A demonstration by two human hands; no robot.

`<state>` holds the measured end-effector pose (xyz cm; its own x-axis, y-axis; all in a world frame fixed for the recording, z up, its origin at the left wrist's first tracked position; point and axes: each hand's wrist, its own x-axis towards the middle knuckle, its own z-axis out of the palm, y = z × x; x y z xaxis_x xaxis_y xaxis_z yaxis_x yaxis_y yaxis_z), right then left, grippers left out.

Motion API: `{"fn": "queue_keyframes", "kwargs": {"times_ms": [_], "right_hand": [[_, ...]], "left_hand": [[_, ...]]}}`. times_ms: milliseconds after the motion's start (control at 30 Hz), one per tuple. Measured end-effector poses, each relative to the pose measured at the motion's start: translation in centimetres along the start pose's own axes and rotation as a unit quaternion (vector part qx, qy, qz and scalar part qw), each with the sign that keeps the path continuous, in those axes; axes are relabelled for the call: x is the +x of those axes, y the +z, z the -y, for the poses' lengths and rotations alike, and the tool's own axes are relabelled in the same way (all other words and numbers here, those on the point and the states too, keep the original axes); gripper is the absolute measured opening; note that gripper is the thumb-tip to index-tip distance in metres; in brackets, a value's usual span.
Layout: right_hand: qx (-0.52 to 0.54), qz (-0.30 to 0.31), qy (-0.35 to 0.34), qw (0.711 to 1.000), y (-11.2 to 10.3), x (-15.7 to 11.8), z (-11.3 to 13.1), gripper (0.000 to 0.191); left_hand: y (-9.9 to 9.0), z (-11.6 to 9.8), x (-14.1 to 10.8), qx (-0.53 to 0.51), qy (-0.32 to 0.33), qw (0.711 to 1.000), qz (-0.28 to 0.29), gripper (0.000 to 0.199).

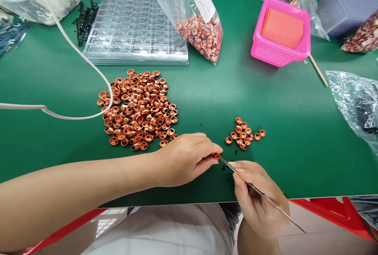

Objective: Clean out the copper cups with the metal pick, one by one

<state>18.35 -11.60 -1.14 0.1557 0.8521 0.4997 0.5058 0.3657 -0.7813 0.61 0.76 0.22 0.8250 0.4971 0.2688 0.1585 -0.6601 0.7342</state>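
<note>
1. At left, a broad heap of copper-coloured, cup-shaped pieces (137,127) lies loose on the green tabletop (201,85), beyond the left forearm.
2. The left hand (183,160) pinches one small, round, copper-coloured piece (217,155) between thumb and fingertips, just above the near part of the tabletop. The piece looks smooth and somewhat shiny, with a rounded rim; the fingers hide much of it, so its full shape cannot be told.
3. The slender silver metal tool (226,163) meets that piece at its tip. The step in hand appears to be fine work with the tip at the piece; whether it goes inside cannot be told. Moving the tip further would seem to call for a steady left pinch and a small, well-aimed motion.
4. Tiny black bits (223,167) are scattered near the tool.
5. Beyond them, a small cluster of copper-coloured pieces (242,134) sits apart from the heap, dark openings showing in several.
6. The right hand (262,200) pinches the tool between thumb and fingers, pen-like, its shaft slanting back past the palm.
</note>
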Motion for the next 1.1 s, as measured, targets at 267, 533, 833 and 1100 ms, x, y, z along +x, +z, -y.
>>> {"fn": "queue_keyframes", "kwargs": {"times_ms": [267, 533, 833, 1100], "right_hand": [[-0.004, 0.019, -0.041, 0.999, -0.31, 0.07, -0.02, 0.055], [-0.012, 0.041, -0.056, 0.998, -0.64, 0.26, -0.15, 0.056], [-0.013, 0.019, -0.04, 0.999, -0.52, 0.02, -0.19, 0.053], [-0.012, 0.002, -0.02, 1.0, -0.24, -0.08, -0.15, 0.05]], "left_hand": [[0.02, 0.06, 0.01, 0.004, 0.003, 1.0, -0.008, 0.014], [0.0, -0.05, 0.08, 0.009, -0.013, 1.0, -0.002, 0.013], [0.1, 0.11, 0.09, -0.003, -0.003, 1.0, -0.006, 0.013], [-0.13, -0.02, 0.08, -0.014, -0.006, 1.0, 0.009, 0.014]]}}
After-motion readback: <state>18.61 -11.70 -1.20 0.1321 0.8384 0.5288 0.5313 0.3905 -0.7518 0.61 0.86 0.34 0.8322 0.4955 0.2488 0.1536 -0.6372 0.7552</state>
